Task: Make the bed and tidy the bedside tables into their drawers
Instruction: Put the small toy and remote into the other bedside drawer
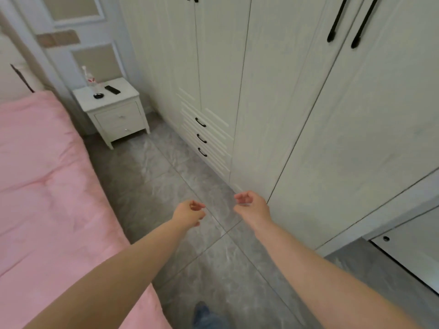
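The fingers (198,206) of the left hand (187,212) hang loosely curled and hold nothing; the fingers (242,198) of the right hand (254,207) are loosely curled too, thumb near the fingertips, with nothing between them. Both bare forearms reach forward over the grey marbled tile floor (166,176), hands near each other but apart.

To the left lies the bed under a pink quilted cover (47,181), spread fairly flat with a few soft creases, its long axis running from the near left corner away toward the pale padded headboard (11,77).

Beyond the bed's far corner, just beside it, stands the small white two-drawer bedside table (114,115), both drawers closed. On its surface rest a slim black remote-like bar (112,89), lying diagonally with its long axis pointing from the back wall toward the front right edge, a small round black dish (98,95) near the front, and an upright clear bottle with red markings (89,78) at the back.

A white panelled wardrobe with black handles (285,103) fills the right side.
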{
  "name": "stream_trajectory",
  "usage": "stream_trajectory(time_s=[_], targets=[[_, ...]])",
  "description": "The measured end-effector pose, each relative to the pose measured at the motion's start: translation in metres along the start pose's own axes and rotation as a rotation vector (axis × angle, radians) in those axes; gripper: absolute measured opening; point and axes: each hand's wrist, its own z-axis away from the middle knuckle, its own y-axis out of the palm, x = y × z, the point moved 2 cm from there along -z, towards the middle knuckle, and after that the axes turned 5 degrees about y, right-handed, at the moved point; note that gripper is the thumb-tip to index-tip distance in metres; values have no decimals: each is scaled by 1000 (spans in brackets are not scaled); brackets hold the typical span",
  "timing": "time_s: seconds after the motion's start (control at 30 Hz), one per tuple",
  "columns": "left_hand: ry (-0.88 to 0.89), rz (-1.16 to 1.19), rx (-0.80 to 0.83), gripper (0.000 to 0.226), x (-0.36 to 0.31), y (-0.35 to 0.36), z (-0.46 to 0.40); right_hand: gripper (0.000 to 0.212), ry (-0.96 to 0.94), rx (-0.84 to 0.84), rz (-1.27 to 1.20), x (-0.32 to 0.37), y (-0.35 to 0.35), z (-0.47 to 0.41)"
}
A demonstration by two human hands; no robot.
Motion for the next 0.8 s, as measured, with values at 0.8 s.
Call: stream_trajectory(time_s=[0.8], targets=[[-46, 172, -314, 20, -128, -111, -223, 29, -196, 279, 199, 181, 105, -284]])
